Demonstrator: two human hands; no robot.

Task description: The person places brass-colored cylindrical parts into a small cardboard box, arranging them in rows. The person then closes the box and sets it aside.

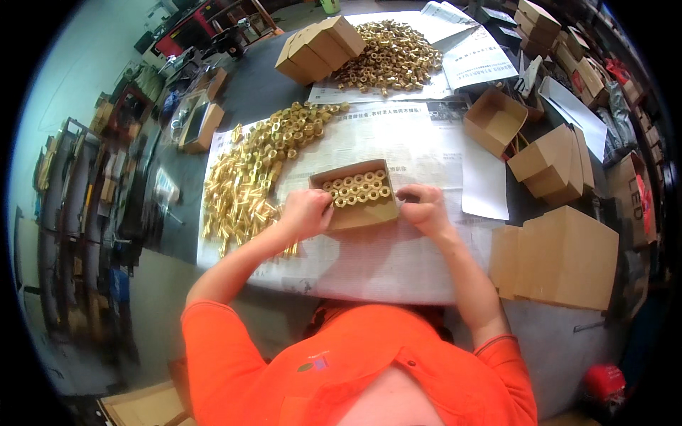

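Note:
An open cardboard box (pixel 366 216) stands on newspaper in front of me. Inside it, brass hex nuts (pixel 360 189) sit in neat rows toward the far side, and bare cardboard shows at the near side. My left hand (pixel 310 212) is closed on the box's left wall, fingertips at its near left corner. At the right wall is my right hand (pixel 424 208), its fingers bent and pinched against the edge. Left of the box lies a loose heap of slim brass fittings (pixel 238 206), running into more brass nuts (pixel 295 135) farther back.
Newspaper (pixel 376 263) covers the dark table. Behind is another nut heap (pixel 394 57) beside closed cardboard boxes (pixel 320 50). To the right are an open empty box (pixel 495 121), folded cartons (pixel 554 163), flat cardboard (pixel 568 255) and a white sheet (pixel 485 181). Shelves (pixel 78 213) line the left.

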